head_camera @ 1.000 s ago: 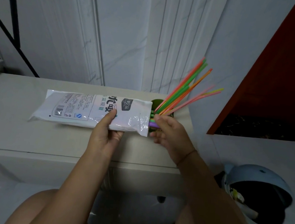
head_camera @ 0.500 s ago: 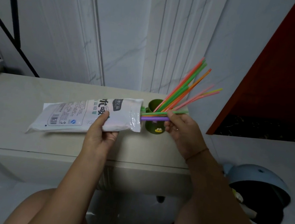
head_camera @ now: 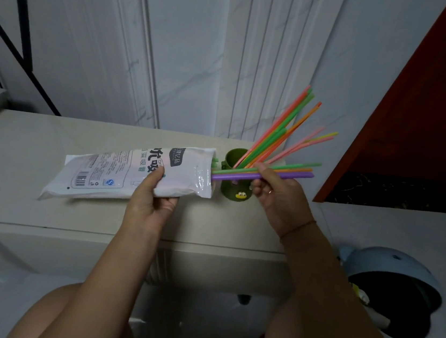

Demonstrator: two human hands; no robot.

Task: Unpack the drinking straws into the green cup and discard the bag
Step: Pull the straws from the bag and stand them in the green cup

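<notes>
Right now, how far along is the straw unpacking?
Partly done. A bunch of straws already stands in the green cup. In hand: the right hand is drawing a few more straws out of the bag, which the left hand holds above the countertop. Their ends are still at the bag's mouth. Left: drop these in, empty the bag, then throw it away.

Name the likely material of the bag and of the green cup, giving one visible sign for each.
Bag: thin glossy plastic film, probably; it crinkles and shines near its opening.
Green cup: looks like matte moulded plastic or silicone; dull, even surface, with a small raised figure.
</notes>
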